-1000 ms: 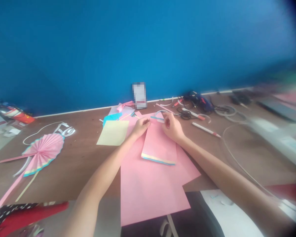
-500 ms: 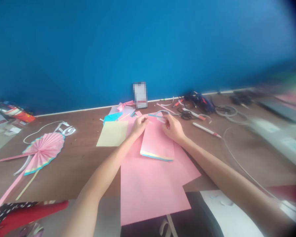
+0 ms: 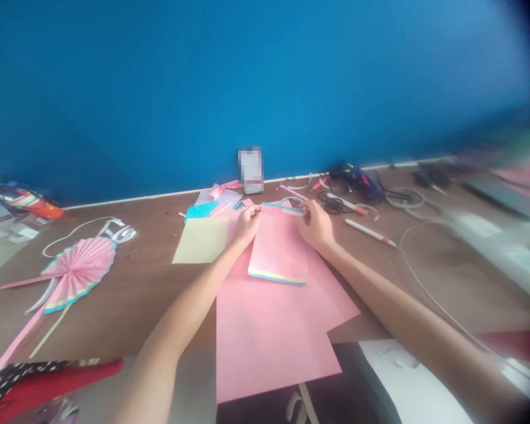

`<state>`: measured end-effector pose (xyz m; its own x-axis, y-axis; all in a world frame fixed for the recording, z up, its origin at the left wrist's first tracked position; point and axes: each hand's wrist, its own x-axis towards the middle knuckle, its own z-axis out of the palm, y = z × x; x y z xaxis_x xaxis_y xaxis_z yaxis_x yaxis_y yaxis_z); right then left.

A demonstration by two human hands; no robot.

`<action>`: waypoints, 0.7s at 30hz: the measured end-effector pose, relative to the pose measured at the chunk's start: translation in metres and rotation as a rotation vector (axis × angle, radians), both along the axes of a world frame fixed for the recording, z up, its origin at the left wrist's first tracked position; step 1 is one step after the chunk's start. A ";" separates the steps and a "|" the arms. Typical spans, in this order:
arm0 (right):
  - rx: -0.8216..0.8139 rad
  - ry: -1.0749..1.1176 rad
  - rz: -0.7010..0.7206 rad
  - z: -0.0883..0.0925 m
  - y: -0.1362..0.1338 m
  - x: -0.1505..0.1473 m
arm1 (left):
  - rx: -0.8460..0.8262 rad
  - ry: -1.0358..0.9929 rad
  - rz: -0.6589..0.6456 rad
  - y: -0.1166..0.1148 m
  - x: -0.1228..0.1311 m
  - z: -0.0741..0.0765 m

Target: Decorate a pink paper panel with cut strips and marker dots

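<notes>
- The left hand [image 3: 247, 227] was curled narrow, with its fingers holding the upper left corner of the folded pink paper [image 3: 277, 247].
- The right hand [image 3: 317, 228] was pinched narrow on the upper edge of that paper, just beside a curved white paper strip [image 3: 291, 205].
- The folded pink paper sat on a larger pink sheet [image 3: 269, 347], between the 2 hands, and its lower edge showed yellow and blue layers.
- A pale yellow sheet [image 3: 200, 240] lay just left of the pink paper on the wooden table [image 3: 136, 294].
- A pink pleated paper fan [image 3: 77, 272] lay farther left.
- A pink paper bow [image 3: 223, 189], black-handled scissors [image 3: 331, 205], a dark blue glue gun [image 3: 357, 182] and a white marker [image 3: 371, 232] lay toward the blue wall [image 3: 203, 88].
</notes>
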<state>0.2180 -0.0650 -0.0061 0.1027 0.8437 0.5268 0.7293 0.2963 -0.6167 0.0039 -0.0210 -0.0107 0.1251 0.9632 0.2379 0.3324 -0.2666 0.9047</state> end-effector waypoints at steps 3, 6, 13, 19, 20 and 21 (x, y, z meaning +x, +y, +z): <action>-0.007 0.030 -0.029 -0.001 0.002 0.004 | -0.022 -0.024 0.010 0.000 0.000 0.000; -0.032 0.037 -0.076 -0.001 0.005 0.009 | -0.058 -0.049 0.050 -0.002 -0.001 0.001; 0.003 0.014 -0.104 0.000 0.007 0.015 | -0.056 -0.036 0.094 -0.002 0.001 0.000; 0.127 -0.177 0.209 0.002 0.000 0.005 | -0.049 -0.035 -0.120 -0.007 0.003 0.006; 0.143 -0.223 0.279 0.002 -0.001 0.003 | -0.051 -0.032 -0.153 -0.008 0.003 0.007; 0.153 -0.266 0.335 0.002 -0.002 0.002 | -0.053 -0.030 -0.183 -0.008 0.003 0.008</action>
<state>0.2196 -0.0669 -0.0037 -0.3185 0.7181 0.6188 0.7053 0.6157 -0.3515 0.0070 -0.0294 -0.0024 0.2926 0.9363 0.1941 0.2556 -0.2722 0.9277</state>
